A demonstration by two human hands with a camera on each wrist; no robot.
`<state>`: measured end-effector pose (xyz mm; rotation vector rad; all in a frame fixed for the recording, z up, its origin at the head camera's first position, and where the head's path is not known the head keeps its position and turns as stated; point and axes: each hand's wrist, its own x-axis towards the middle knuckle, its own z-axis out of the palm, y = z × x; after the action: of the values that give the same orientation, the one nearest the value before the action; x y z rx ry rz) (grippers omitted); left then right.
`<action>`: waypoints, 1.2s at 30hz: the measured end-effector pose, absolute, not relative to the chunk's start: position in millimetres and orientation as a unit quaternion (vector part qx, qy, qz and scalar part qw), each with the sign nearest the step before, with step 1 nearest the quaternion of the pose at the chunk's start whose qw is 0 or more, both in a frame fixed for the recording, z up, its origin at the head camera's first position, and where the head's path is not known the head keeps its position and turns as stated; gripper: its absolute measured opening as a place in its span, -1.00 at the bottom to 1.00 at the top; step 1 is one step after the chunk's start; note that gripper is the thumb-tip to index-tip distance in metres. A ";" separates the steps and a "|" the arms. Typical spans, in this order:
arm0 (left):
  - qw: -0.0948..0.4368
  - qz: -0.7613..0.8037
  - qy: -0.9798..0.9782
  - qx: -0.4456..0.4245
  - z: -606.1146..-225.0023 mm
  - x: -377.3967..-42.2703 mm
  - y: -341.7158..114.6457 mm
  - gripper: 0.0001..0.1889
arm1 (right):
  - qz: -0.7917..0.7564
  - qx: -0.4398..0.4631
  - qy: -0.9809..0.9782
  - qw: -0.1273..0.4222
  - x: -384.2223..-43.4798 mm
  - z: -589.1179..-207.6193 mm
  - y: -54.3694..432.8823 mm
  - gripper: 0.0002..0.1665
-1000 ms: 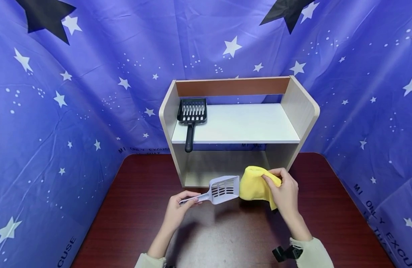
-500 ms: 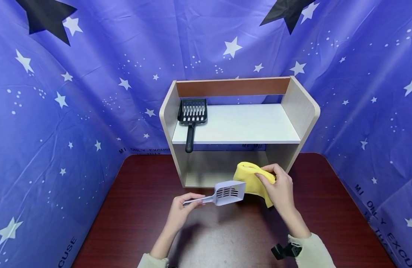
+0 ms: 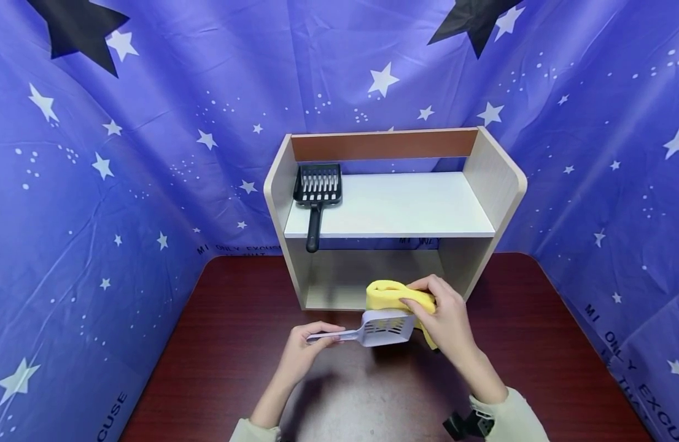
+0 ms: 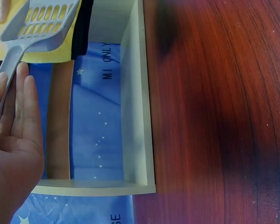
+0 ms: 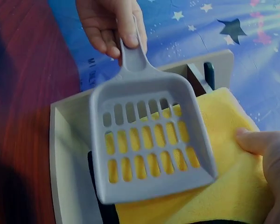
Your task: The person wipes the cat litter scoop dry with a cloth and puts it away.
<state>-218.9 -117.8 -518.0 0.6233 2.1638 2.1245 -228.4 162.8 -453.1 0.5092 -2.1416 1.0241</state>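
A pale lavender-grey litter scoop (image 3: 382,341) with a slotted pan is held by its handle in my left hand (image 3: 298,355), between thumb and fingers. My right hand (image 3: 447,320) pinches a folded yellow cloth (image 3: 385,296) at its right end. In the head view the cloth lies behind the pan, its lower corner hanging right of it. Seen from the right wrist, yellow shows through most of the slots of the scoop (image 5: 149,190), and the right thumb (image 5: 253,141) presses on the cloth (image 5: 228,186). A dark edge of the cloth (image 4: 81,32) shows in the left wrist view.
A two-tier wooden shelf unit (image 3: 395,209) stands at the back of the dark red table (image 3: 229,344). On its upper board, at the left, lies a black slotted scoop (image 3: 314,227), handle overhanging the front. A blue star-patterned curtain (image 3: 207,110) surrounds the table.
The right hand has carried the cloth leftward until it overlaps the back of the scoop's pan. My left hand has shifted slightly right and down with the scoop, and its pan has tilted.
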 end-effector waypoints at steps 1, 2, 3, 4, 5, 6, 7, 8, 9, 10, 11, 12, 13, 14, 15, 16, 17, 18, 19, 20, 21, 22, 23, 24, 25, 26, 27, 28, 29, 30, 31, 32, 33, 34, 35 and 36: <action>0.024 0.687 0.698 0.200 -517.7 -218.6 -117.7 -0.77 | 0.393 0.214 -0.825 0.345 -227.5 -452.8 161.8 -0.65; 0.026 0.687 0.699 0.199 -517.2 -218.3 -117.5 -0.77 | 0.388 0.230 -0.825 0.340 -226.8 -452.7 161.2 -0.65; 0.025 0.685 0.700 0.200 -517.1 -218.2 -117.5 -0.77 | 0.383 0.247 -0.824 0.336 -226.4 -452.7 160.8 -0.63; 0.024 0.684 0.701 0.199 -517.0 -218.1 -117.7 -0.77 | 0.379 0.264 -0.822 0.332 -226.2 -452.8 160.7 -0.62; 0.023 0.682 0.703 0.198 -516.8 -218.0 -117.8 -0.77 | 0.375 0.279 -0.822 0.324 -226.0 -452.9 160.9 -0.62; 0.021 0.680 0.706 0.198 -516.6 -217.9 -118.1 -0.77 | 0.373 0.296 -0.820 0.317 -225.9 -453.1 161.1 -0.61; 0.019 0.677 0.708 0.199 -516.5 -217.8 -118.5 -0.77 | 0.372 0.309 -0.819 0.309 -226.0 -453.1 161.5 -0.60; 0.017 0.675 0.710 0.200 -516.4 -217.7 -118.9 -0.78 | 0.370 0.321 -0.818 0.302 -226.0 -453.2 162.2 -0.60; 0.016 0.673 0.712 0.200 -516.3 -217.7 -119.4 -0.78 | 0.370 0.331 -0.817 0.294 -226.0 -453.1 162.7 -0.61; 0.016 0.673 0.712 0.201 -516.2 -217.6 -119.8 -0.78 | 0.369 0.339 -0.818 0.283 -226.0 -452.8 163.4 -0.62; 0.014 0.674 0.710 0.202 -516.3 -217.6 -120.1 -0.78 | 0.366 0.345 -0.821 0.272 -225.8 -452.4 164.3 -0.63; 0.013 0.675 0.708 0.205 -516.6 -217.8 -120.5 -0.78 | 0.365 0.354 -0.819 0.265 -225.9 -452.2 164.9 -0.61; 0.013 0.678 0.706 0.205 -516.9 -218.0 -120.9 -0.77 | 0.362 0.359 -0.821 0.257 -225.7 -451.9 165.7 -0.59; 0.012 0.679 0.704 0.207 -517.2 -218.4 -121.4 -0.77 | 0.360 0.364 -0.822 0.247 -225.8 -452.2 166.6 -0.56; 0.012 0.682 0.701 0.207 -517.5 -218.6 -121.9 -0.77 | 0.360 0.365 -0.827 0.232 -225.7 -451.9 167.5 -0.53; 0.010 0.683 0.699 0.209 -518.0 -218.9 -122.5 -0.77 | 0.360 0.366 -0.831 0.216 -225.6 -451.6 168.5 -0.50; 0.009 0.684 0.698 0.211 -518.3 -219.1 -123.0 -0.77 | 0.362 0.367 -0.833 0.200 -225.5 -451.3 169.5 -0.47; 0.008 0.683 0.699 0.211 -518.5 -219.2 -123.8 -0.77 | 0.364 0.368 -0.835 0.187 -225.5 -451.1 170.4 -0.45; 0.008 0.682 0.701 0.211 -518.5 -219.1 -124.5 -0.77 | 0.365 0.365 -0.839 0.170 -225.4 -450.6 171.7 -0.44; 0.007 0.681 0.701 0.212 -518.6 -219.1 -125.2 -0.77 | 0.369 0.363 -0.841 0.153 -225.7 -450.3 172.9 -0.43; 0.009 0.681 0.701 0.213 -518.7 -219.0 -125.7 -0.77 | 0.374 0.362 -0.842 0.141 -225.7 -449.4 174.1 -0.43; 0.009 0.680 0.702 0.213 -518.8 -219.0 -126.3 -0.77 | 0.381 0.364 -0.840 0.133 -226.0 -449.0 175.2 -0.43; 0.012 0.680 0.701 0.213 -518.9 -219.1 -126.8 -0.76 | 0.388 0.366 -0.836 0.127 -226.3 -448.6 176.2 -0.42; 0.014 0.681 0.701 0.212 -519.0 -219.2 -127.3 -0.76 | 0.397 0.368 -0.832 0.122 -226.5 -448.0 177.1 -0.42; 0.017 0.682 0.700 0.212 -519.3 -219.3 -127.7 -0.76 | 0.406 0.372 -0.827 0.118 -226.9 -447.9 178.1 -0.42; 0.019 0.683 0.699 0.212 -519.6 -219.5 -128.0 -0.76 | 0.414 0.376 -0.821 0.115 -227.3 -447.9 178.9 -0.42; 0.020 0.683 0.698 0.212 -519.9 -219.7 -128.3 -0.76 | 0.422 0.379 -0.816 0.113 -227.5 -447.9 179.7 -0.42; 0.021 0.684 0.698 0.212 -520.1 -219.7 -128.5 -0.76 | 0.428 0.382 -0.811 0.111 -227.7 -447.9 180.6 -0.42; 0.022 0.685 0.697 0.211 -520.2 -219.7 -128.7 -0.77 | 0.434 0.385 -0.807 0.110 -227.7 -447.8 181.4 -0.43; 0.023 0.685 0.697 0.212 -520.3 -219.7 -128.9 -0.77 | 0.440 0.387 -0.803 0.109 -227.7 -448.0 182.3 -0.43; 0.023 0.685 0.696 0.212 -520.4 -219.6 -129.1 -0.77 | 0.445 0.390 -0.799 0.109 -227.8 -448.5 183.4 -0.44; 0.022 0.686 0.695 0.214 -520.4 -219.6 -129.2 -0.77 | 0.452 0.390 -0.795 0.106 -227.8 -448.8 184.5 -0.44; 0.021 0.687 0.694 0.215 -520.2 -219.4 -129.6 -0.77 | 0.460 0.386 -0.793 0.102 -227.6 -449.0 185.6 -0.44; 0.019 0.687 0.693 0.217 -520.2 -219.3 -129.9 -0.78 | 0.466 0.384 -0.791 0.100 -227.6 -449.4 186.9 -0.44; 0.017 0.688 0.692 0.219 -520.2 -219.3 -130.3 -0.78 | 0.472 0.381 -0.789 0.099 -227.7 -450.2 188.2 -0.44; 0.014 0.687 0.692 0.221 -520.1 -219.2 -130.8 -0.78 | 0.476 0.379 -0.788 0.098 -227.7 -451.1 189.5 -0.43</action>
<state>-219.2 -130.8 -520.1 0.6881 2.1539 2.1396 -227.7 189.5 -451.1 1.1205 -2.3309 1.4073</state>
